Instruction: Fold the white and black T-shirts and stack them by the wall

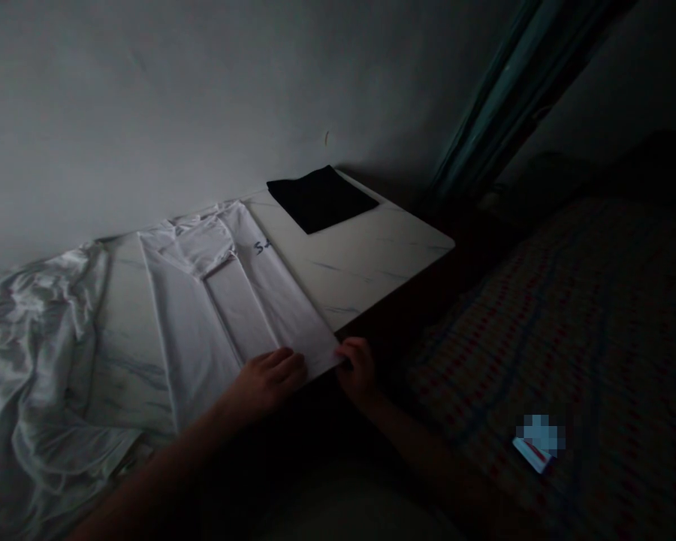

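A white shirt (191, 330) with dark lettering near its right edge lies on the marble-patterned table (372, 263), its sides folded inward into a long panel. My left hand (273, 376) is at the near edge of the shirt, its fingers curled on the fabric. At the shirt's near right corner, my right hand (357, 368) pinches the cloth between thumb and fingers. Both hands are at the table's front edge, and the thumb of my left hand is hidden.
Folded black cloth (321, 199) lies toward the back of the table. Crumpled white fabric (39, 361) covers the left side. A wall stands behind. To the right are a checked bedspread (512, 330) with a lit phone (535, 451) on it, and a teal curtain (484, 105).
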Demonstrator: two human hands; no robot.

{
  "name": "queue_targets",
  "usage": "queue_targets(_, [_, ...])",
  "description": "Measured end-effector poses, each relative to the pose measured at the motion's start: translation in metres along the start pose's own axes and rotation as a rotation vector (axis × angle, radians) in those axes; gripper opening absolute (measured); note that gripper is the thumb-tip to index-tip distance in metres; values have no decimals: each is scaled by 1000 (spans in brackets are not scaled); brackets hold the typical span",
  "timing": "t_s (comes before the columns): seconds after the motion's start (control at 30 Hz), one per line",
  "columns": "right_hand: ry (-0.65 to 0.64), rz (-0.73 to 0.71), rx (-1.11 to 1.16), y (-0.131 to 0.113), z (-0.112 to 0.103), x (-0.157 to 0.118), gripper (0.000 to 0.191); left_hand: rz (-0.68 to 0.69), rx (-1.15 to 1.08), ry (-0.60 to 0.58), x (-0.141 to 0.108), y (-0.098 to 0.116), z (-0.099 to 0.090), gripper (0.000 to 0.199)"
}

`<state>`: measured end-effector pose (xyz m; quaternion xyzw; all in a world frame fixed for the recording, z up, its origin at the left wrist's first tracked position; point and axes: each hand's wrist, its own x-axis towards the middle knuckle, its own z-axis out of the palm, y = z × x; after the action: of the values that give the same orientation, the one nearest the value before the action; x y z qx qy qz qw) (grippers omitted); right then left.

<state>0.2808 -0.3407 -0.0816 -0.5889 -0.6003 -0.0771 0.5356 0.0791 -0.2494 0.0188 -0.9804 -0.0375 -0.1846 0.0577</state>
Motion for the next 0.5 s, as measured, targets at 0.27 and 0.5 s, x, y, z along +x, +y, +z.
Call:
queue_targets(0.27, [-434, -223, 16, 27, -30, 8, 33, -116, 57, -3, -58, 39, 0, 35])
queue_targets(0.5, [-573, -568, -181, 66, -21, 46, 63, -486, 189, -16, -170, 58, -21, 50])
